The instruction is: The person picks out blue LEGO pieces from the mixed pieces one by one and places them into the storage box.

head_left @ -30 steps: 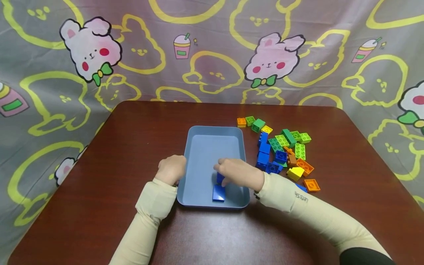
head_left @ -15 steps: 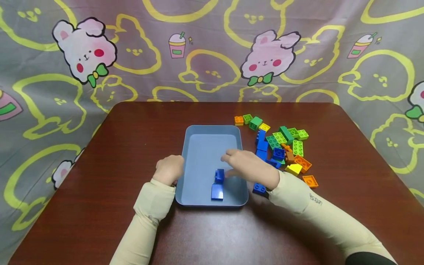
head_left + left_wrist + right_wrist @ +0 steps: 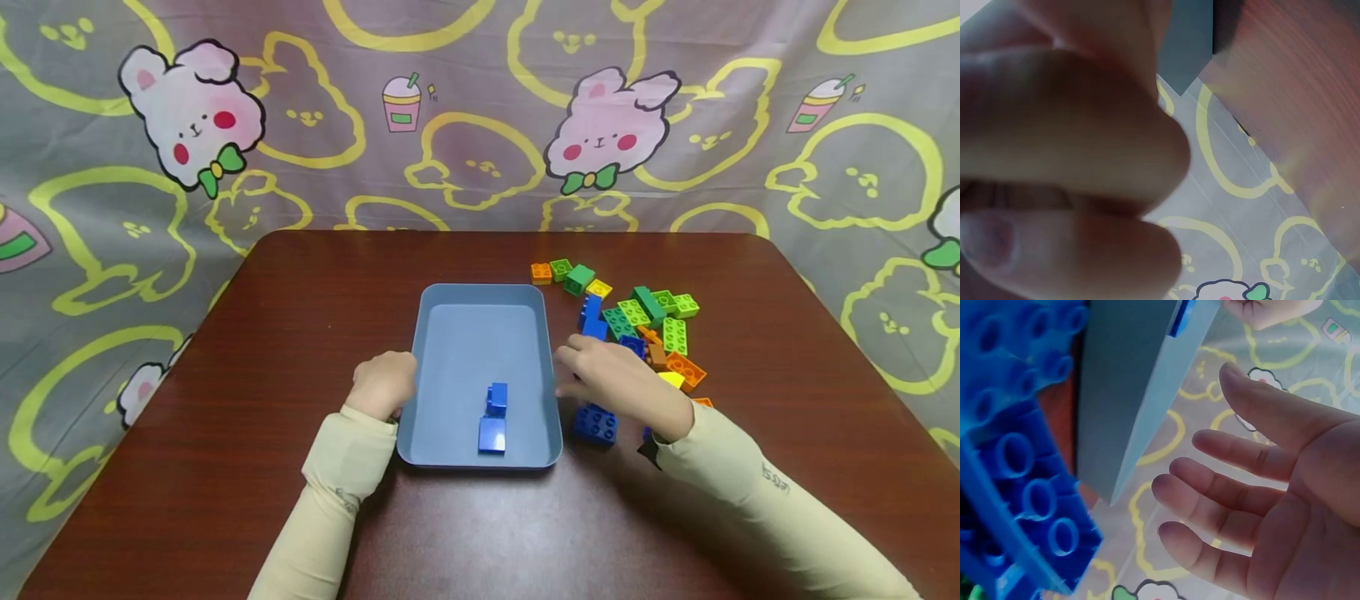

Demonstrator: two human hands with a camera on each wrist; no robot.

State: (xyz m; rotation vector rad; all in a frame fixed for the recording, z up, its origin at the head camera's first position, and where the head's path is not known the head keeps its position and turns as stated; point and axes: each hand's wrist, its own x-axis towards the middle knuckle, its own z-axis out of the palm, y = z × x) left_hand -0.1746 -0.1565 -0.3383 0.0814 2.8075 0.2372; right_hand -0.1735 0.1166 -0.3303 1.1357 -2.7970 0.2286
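Note:
A blue-grey tray (image 3: 480, 293) lies on the table, with two blue toy bricks inside: a studded one (image 3: 497, 399) on its side and a flat-faced one (image 3: 492, 435) nearer the front. My left hand (image 3: 384, 385) holds the tray's left rim with curled fingers; their exact contact is hidden in the left wrist view. Just right of the tray, my right hand (image 3: 626, 379) hovers over the bricks with fingers extended and nothing held. Close to it in the right wrist view are a studded blue brick (image 3: 1013, 356) and an upturned hollow blue brick (image 3: 1038, 500).
Green, yellow, orange and brown bricks (image 3: 675, 336) lie scattered to the right of the tray. A blue brick (image 3: 596, 425) sits by its front right side. Behind the brown table (image 3: 337, 275) hangs a patterned cloth (image 3: 480, 158).
My right hand has left the tray and moved right, over the loose blue bricks. The studded blue brick stays in the tray. My left hand keeps its place at the rim.

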